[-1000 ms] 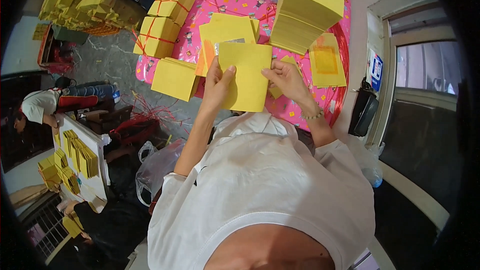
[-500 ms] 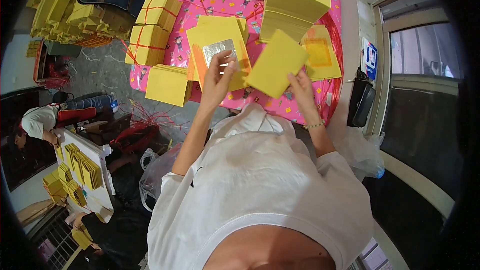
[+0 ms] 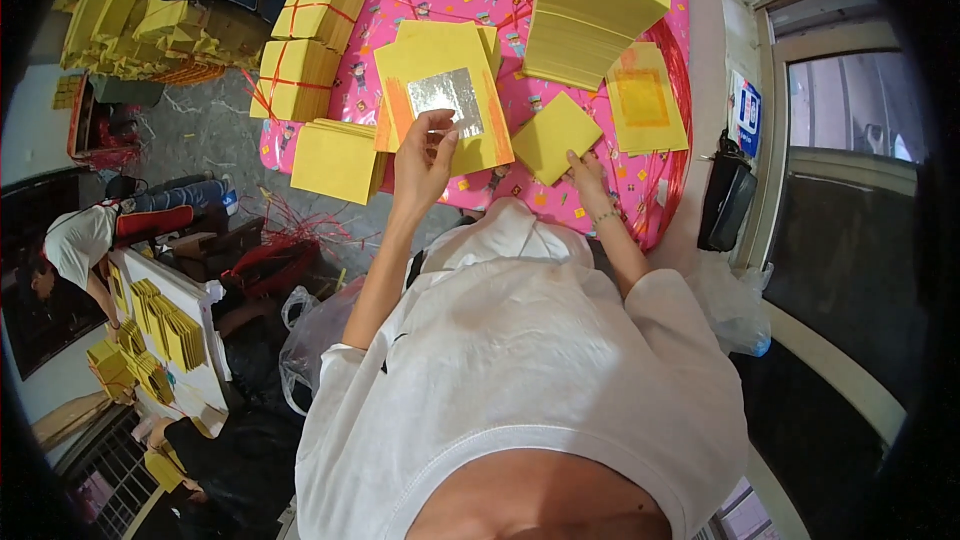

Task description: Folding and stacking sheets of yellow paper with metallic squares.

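Observation:
A flat yellow paper piece [image 3: 556,140] lies low over the pink patterned cover [image 3: 640,202]. My right hand [image 3: 588,178] grips its lower right edge, thumb on top and other fingers mostly hidden. To the left is a pile of yellow paper sheets [image 3: 420,48]. Its top sheet carries a silver foil square [image 3: 432,95] and orange streaks along its sides. Over the foil's lower edge hovers my left hand [image 3: 426,162], fingers loosely bent and apart from the thumb, with nothing visible between them.
Yellow bundles tied with red string [image 3: 305,75] and a lower yellow stack [image 3: 335,162] stand at left. A tall yellow stack [image 3: 590,30] rises at the back, beside a sheet with an orange square [image 3: 642,98]. Two people work at a white table [image 3: 205,315] at far left.
My right hand has lowered the yellow paper piece toward the cover. My left hand has shifted slightly left and nearer to me over the foil.

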A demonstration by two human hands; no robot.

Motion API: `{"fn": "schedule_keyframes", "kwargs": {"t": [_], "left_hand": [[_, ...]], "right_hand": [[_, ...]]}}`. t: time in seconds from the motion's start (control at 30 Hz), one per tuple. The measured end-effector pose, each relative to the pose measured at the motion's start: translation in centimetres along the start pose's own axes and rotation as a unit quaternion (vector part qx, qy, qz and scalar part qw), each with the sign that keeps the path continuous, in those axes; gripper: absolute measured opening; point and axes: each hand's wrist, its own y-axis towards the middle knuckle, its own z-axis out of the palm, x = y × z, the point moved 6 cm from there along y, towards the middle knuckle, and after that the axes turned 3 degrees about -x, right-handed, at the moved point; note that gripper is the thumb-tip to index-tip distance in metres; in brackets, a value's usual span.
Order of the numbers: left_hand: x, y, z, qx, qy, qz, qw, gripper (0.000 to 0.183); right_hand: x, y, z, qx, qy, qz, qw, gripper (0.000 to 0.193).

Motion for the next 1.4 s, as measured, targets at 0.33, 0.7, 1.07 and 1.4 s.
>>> {"fn": "schedule_keyframes", "kwargs": {"t": [0.33,0.7,1.07,1.4], "left_hand": [[2.5,-0.5,-0.7,-0.019,0.085,0.030,0.996,0.022],[1.0,-0.8,-0.4,0.013,0.163,0.064,0.984,0.027],[-0.6,-1.6,1.1,0.084,0.323,0.178,0.926,0.043],[0.1,-0.9,-0.1,0.092,0.231,0.167,0.954,0.020]], "right_hand": [[-0.3,0.9,1.3,-0.119,-0.100,-0.053,0.986,0.025],[4.0,-1.6,1.3,-0.258,-0.405,-0.141,0.866,0.049],[7.9,-5.4,2.4,-0.251,-0.318,-0.386,0.829,0.041],[14.9,-12.7,10.5,0.144,-0.220,-0.409,0.874,0.015]]}}
